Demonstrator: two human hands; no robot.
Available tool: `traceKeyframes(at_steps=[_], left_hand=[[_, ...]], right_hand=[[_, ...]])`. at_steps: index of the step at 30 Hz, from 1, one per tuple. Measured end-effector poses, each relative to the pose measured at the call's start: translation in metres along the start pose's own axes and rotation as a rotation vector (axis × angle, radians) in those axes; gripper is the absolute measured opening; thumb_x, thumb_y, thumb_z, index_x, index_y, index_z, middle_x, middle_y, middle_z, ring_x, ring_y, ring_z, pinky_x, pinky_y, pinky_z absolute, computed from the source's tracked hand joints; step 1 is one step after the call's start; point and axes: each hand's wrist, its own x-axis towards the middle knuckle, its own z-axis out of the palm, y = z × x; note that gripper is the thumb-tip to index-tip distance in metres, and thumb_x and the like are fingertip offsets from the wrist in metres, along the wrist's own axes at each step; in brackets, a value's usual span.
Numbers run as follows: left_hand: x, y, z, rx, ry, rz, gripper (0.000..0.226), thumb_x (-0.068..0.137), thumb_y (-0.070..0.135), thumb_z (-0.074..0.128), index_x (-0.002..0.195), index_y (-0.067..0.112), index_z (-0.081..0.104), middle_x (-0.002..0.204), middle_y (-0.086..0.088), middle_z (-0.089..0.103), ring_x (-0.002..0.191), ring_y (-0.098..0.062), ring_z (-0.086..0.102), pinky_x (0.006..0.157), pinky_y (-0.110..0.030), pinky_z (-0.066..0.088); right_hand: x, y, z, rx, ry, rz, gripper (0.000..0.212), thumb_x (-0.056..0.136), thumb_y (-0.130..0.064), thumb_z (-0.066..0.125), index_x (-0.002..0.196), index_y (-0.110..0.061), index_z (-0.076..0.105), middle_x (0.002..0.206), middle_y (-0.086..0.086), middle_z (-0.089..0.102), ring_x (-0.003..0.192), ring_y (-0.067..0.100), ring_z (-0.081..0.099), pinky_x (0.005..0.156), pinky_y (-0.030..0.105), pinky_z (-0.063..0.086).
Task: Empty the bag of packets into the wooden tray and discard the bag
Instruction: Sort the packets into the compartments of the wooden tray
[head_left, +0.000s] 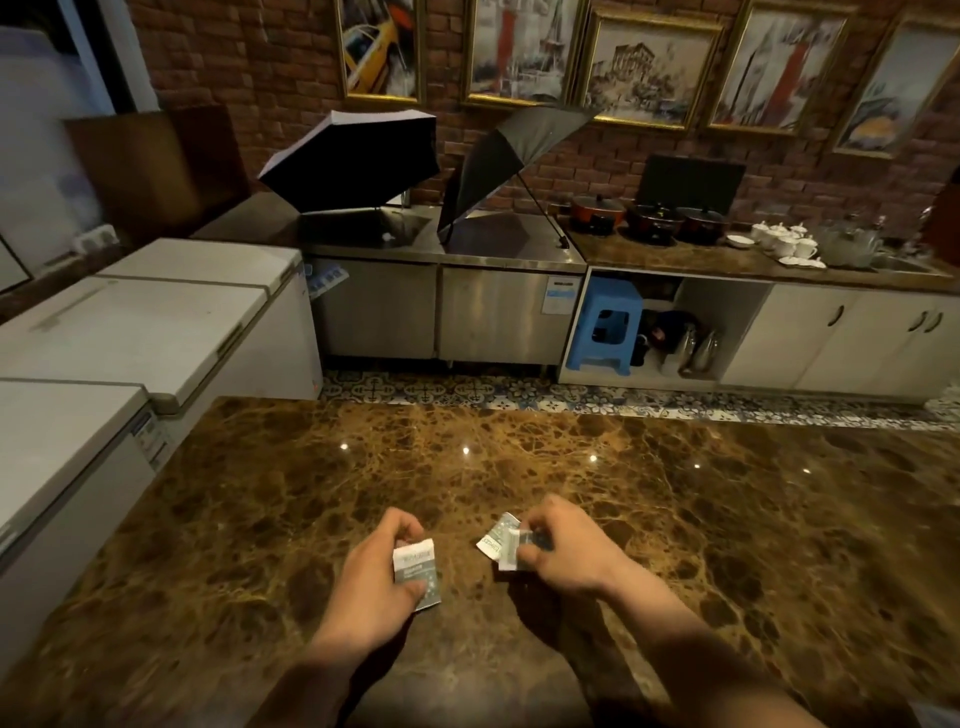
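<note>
My left hand (376, 574) grips a small white and grey packet (417, 571) just above the brown marble counter (519, 457). My right hand (558, 545) pinches other small white packets (501, 543), bunched between thumb and fingers. The two hands are a short way apart near the counter's front middle. No wooden tray is in view, and I cannot tell whether any of the held pieces is the bag.
White chest freezers (135, 322) line the left side. Across a tiled floor strip stand a steel counter with two open black umbrellas (353, 156), a blue stool (605, 325), pots (597, 210) and white cups (784, 241).
</note>
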Motion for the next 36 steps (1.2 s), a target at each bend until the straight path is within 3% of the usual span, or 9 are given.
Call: traceKeyframes(at_steps=[5,8,13,17,21,26,29,33,36], left_hand=[[-0.004,-0.007,-0.012,-0.091,0.001,-0.061,0.039,0.08,-0.001,0.074,0.097,0.028,0.056,0.074,0.006,0.064,0.057,0.003,0.057,0.063,-0.018,0.049],[-0.006,-0.009,-0.019,-0.121,0.026,-0.074,0.037,0.078,-0.001,0.076,0.096,0.026,0.059,0.071,0.007,0.065,0.056,0.005,0.058,0.063,-0.018,0.047],[-0.015,-0.006,-0.021,-0.196,0.057,-0.072,0.028,0.078,-0.004,0.076,0.087,0.02,0.065,0.061,0.006,0.068,0.051,0.002,0.055,0.056,-0.014,0.047],[-0.034,0.008,-0.017,-0.277,0.016,-0.02,0.025,0.078,-0.005,0.072,0.086,0.019,0.068,0.064,0.002,0.065,0.055,-0.006,0.051,0.056,-0.021,0.046],[-0.056,0.026,-0.012,-0.261,0.002,-0.023,0.022,0.068,0.002,0.069,0.081,0.02,0.07,0.064,0.006,0.066,0.051,-0.004,0.052,0.052,-0.017,0.045],[-0.101,0.035,-0.003,-0.024,-0.096,0.03,0.03,0.076,0.007,0.081,0.09,0.031,0.068,0.08,0.011,0.07,0.07,0.003,0.066,0.065,-0.013,0.054],[-0.131,0.038,-0.003,0.05,-0.128,0.037,0.028,0.075,0.015,0.083,0.096,0.027,0.07,0.085,0.012,0.072,0.078,0.002,0.068,0.064,-0.014,0.054],[-0.166,0.038,0.0,0.111,-0.102,0.011,0.027,0.074,0.008,0.078,0.082,0.031,0.068,0.073,0.012,0.071,0.061,0.003,0.062,0.06,-0.019,0.052],[-0.178,0.038,0.005,0.19,-0.097,-0.011,0.029,0.071,0.008,0.076,0.081,0.034,0.067,0.074,0.009,0.069,0.063,0.001,0.061,0.062,-0.023,0.054]], right_hand=[[0.026,-0.008,0.016,-0.199,-0.166,-0.071,0.037,0.092,-0.028,0.067,0.128,-0.02,0.064,0.163,0.0,0.031,0.149,0.026,0.026,0.123,0.039,0.024],[0.023,-0.011,0.027,-0.254,-0.117,-0.078,0.036,0.092,-0.03,0.067,0.127,-0.021,0.063,0.147,0.001,0.045,0.133,0.026,0.041,0.113,0.041,0.038],[0.001,-0.009,0.029,-0.119,0.05,-0.04,0.011,0.088,-0.024,0.073,0.093,-0.026,0.064,0.109,0.0,0.056,0.104,0.02,0.055,0.09,0.031,0.046],[-0.021,-0.004,0.022,0.151,0.072,0.046,0.028,0.078,-0.011,0.081,0.092,-0.03,0.065,0.096,-0.007,0.065,0.089,0.013,0.063,0.081,0.027,0.053],[-0.046,-0.006,0.012,0.376,0.048,0.104,0.046,0.079,-0.007,0.083,0.114,-0.028,0.063,0.1,-0.005,0.062,0.088,0.007,0.061,0.068,0.018,0.052],[-0.086,-0.006,0.011,0.507,0.053,0.028,0.035,0.079,-0.003,0.079,0.1,-0.021,0.059,0.102,0.008,0.064,0.087,0.02,0.067,0.065,0.026,0.06],[-0.113,-0.011,0.012,0.451,0.128,-0.091,0.022,0.082,0.002,0.073,0.096,-0.008,0.061,0.092,0.001,0.061,0.077,0.014,0.059,0.06,0.013,0.048],[-0.141,-0.02,0.013,0.37,0.113,-0.069,0.016,0.092,-0.014,0.064,0.103,-0.026,0.063,0.105,-0.008,0.064,0.092,0.007,0.063,0.072,0.017,0.054],[-0.161,-0.025,0.013,0.413,0.03,-0.086,0.02,0.095,-0.013,0.057,0.106,-0.03,0.058,0.104,-0.008,0.064,0.089,0.004,0.064,0.066,0.015,0.051]])
